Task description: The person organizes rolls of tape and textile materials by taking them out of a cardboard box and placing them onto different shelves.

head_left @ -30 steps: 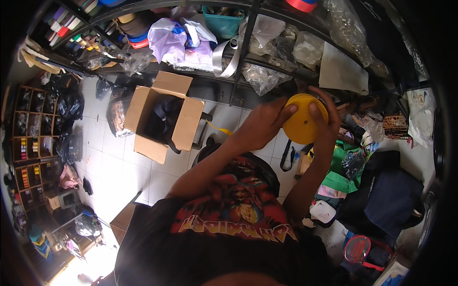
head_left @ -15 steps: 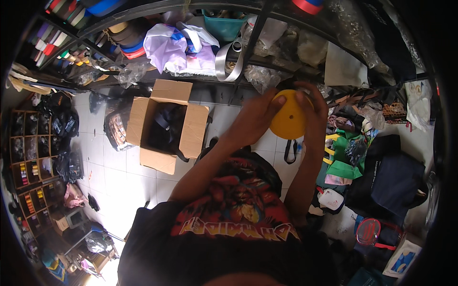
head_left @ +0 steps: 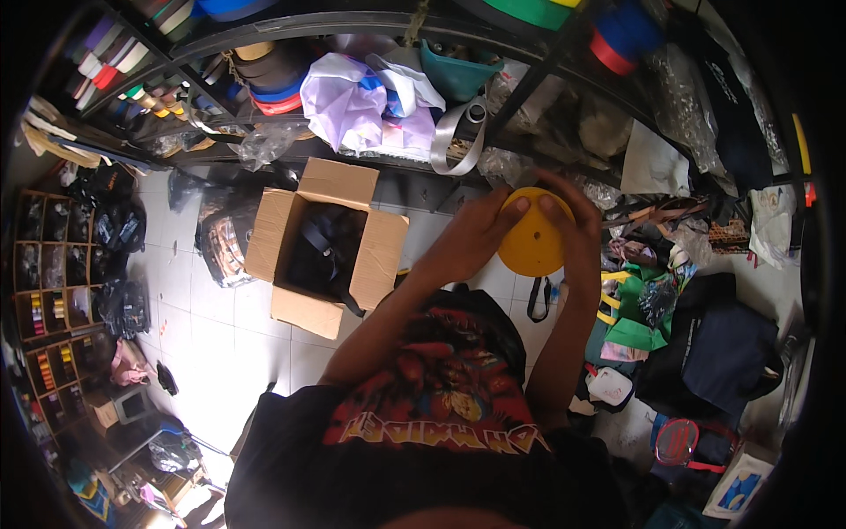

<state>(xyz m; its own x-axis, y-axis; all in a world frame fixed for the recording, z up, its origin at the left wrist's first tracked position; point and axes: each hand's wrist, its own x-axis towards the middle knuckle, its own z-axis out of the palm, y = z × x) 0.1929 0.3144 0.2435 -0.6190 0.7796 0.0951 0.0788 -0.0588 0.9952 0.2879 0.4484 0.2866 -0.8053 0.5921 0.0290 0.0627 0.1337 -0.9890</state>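
Note:
A round, flat yellow roll of webbing (head_left: pixel 534 242), with a small hole at its middle, is held up in front of my chest. My left hand (head_left: pixel 476 227) grips its left side, thumb pressed on the face. From the right, my right hand (head_left: pixel 577 220) closes round the opposite rim, its thumb also on the face. The other fingers of both hands are partly hidden behind the roll. Left of my arms, an open cardboard box (head_left: pixel 379 260) stands on the tiled floor with dark straps (head_left: pixel 328 247) inside.
Black shelving (head_left: pixel 352 22) ahead carries coloured webbing rolls (head_left: pixel 286 93), a crumpled lilac bag (head_left: pixel 344 106), a teal basket (head_left: pixel 458 72) and a silver-grey strap loop (head_left: pixel 460 145). Bags and green fabric (head_left: pixel 636 333) lie at right. A compartment rack (head_left: pixel 57 291) stands at far left.
The view has shifted, so the shelves and box sit further right and lower in the picture. Both hands keep hold of the yellow roll, its face still toward me.

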